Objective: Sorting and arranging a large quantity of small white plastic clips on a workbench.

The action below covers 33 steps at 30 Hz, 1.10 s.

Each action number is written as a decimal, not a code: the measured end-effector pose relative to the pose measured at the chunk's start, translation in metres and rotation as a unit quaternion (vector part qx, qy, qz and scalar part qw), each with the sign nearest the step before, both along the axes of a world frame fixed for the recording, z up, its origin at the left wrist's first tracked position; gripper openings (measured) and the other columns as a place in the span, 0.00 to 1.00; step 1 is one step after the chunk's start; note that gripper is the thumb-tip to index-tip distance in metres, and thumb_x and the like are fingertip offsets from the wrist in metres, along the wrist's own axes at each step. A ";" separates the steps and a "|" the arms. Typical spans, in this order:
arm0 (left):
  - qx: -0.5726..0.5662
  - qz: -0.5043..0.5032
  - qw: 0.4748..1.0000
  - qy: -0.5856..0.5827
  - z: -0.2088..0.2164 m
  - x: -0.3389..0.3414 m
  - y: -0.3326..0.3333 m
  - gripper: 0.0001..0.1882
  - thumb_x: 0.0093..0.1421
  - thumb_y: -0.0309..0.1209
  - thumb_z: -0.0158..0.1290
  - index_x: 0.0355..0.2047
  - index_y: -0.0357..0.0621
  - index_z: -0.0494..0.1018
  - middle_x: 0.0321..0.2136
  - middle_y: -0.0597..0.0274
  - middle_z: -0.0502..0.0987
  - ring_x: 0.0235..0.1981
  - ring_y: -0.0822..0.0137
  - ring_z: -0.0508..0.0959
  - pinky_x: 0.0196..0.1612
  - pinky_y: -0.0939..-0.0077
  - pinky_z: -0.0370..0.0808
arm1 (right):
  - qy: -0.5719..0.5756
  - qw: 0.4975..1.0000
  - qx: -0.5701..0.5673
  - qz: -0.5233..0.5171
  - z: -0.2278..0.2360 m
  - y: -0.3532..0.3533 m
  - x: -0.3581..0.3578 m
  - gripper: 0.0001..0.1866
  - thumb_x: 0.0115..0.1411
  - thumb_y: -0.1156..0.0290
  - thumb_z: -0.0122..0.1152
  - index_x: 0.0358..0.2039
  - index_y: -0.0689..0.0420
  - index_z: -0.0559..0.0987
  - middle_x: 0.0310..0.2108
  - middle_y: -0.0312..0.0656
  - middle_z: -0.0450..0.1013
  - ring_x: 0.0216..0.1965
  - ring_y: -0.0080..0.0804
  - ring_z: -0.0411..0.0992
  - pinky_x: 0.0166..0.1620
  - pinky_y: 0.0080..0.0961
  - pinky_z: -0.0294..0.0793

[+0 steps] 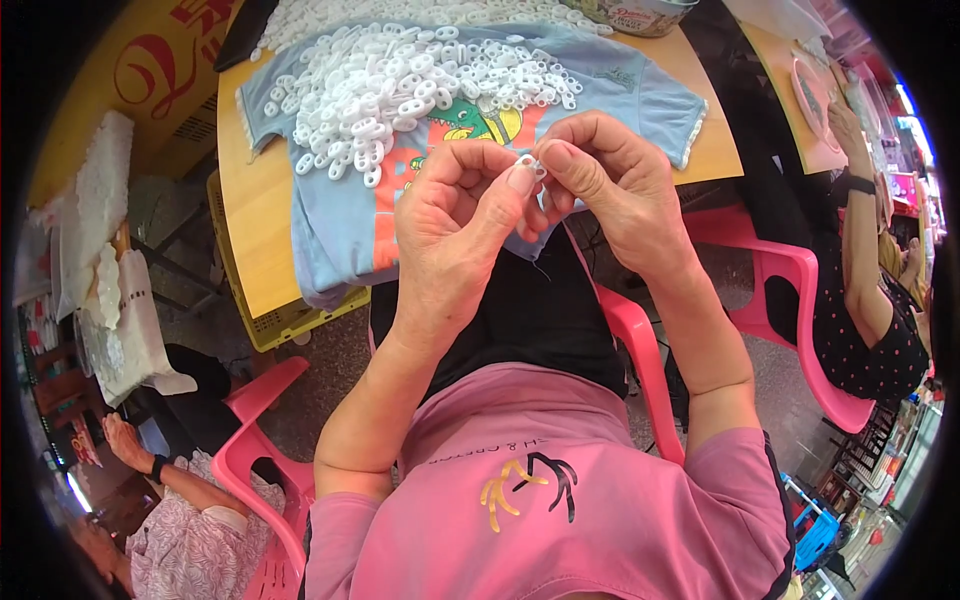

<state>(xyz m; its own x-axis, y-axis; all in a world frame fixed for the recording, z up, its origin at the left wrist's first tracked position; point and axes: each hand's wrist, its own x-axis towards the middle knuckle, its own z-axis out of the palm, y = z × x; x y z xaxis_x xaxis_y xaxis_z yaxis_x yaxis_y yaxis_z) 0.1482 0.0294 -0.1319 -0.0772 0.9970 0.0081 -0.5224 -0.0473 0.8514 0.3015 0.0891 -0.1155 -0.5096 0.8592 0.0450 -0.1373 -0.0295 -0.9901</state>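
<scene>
Both hands meet in front of the person's chest, raised just off the near edge of the counter (250, 240). The left hand (450, 215) and the right hand (610, 185) share one small white plastic ring piece (530, 165), pinched between thumb and forefinger tips on each side, so the grip of each hand is closed on that same piece. Held this way, close to the eyes and between opposing fingertips, the piece seems steadied by one hand while the other works on it; what exactly is being done to it is too small to tell.

Just beyond the hands, a light blue T-shirt (340, 230) with a cartoon print is spread flat over the counter, apparently as a soft liner that keeps the loose parts from sliding off. On it lies a broad heap of white plastic rings (400, 90), within easy reach of either hand. A metal tin (640, 15) stands at the far edge.

The person sits among pink plastic chairs (790, 300). A yellow crate (290, 320) sits under the counter. At the right a co-worker in a dotted top (870, 340) sits at another counter; at the lower left another person's arm with a dark wristband (160, 465) shows.
</scene>
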 end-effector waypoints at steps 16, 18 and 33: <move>0.010 0.086 0.993 0.078 -0.001 0.009 0.000 0.06 0.64 0.25 0.54 0.38 0.35 0.69 0.29 0.63 0.76 0.27 0.77 0.76 0.30 0.85 0.73 | 0.000 0.991 0.122 -0.053 -0.010 -0.006 -0.013 0.03 0.64 0.75 0.57 0.35 0.62 0.75 0.31 0.34 0.71 0.29 0.16 0.68 0.33 0.14 0.69; 0.002 0.077 0.994 0.076 -0.003 0.006 0.004 0.06 0.64 0.25 0.54 0.38 0.35 0.69 0.29 0.63 0.76 0.26 0.77 0.76 0.30 0.85 0.73 | -0.005 0.993 0.098 -0.067 -0.014 -0.003 -0.016 0.05 0.65 0.74 0.57 0.35 0.62 0.75 0.30 0.35 0.72 0.28 0.17 0.68 0.33 0.15 0.69; -0.044 -0.021 0.999 -0.001 0.006 -0.014 0.008 0.08 0.63 0.29 0.55 0.37 0.37 0.71 0.28 0.62 0.78 0.25 0.76 0.76 0.26 0.85 0.71 | -0.178 0.907 0.380 0.020 0.008 0.025 0.006 0.08 0.61 0.75 0.60 0.40 0.65 0.77 0.29 0.40 0.73 0.28 0.25 0.71 0.32 0.21 0.71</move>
<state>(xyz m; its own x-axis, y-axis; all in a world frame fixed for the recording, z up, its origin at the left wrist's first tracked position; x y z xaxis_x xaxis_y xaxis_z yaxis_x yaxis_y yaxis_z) 0.1341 0.0376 -0.1261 -0.0355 0.9962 -0.0798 -0.5243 0.0494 0.8501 0.3074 0.1145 -0.1073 -0.6380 0.6294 0.4436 0.1815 0.6828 -0.7077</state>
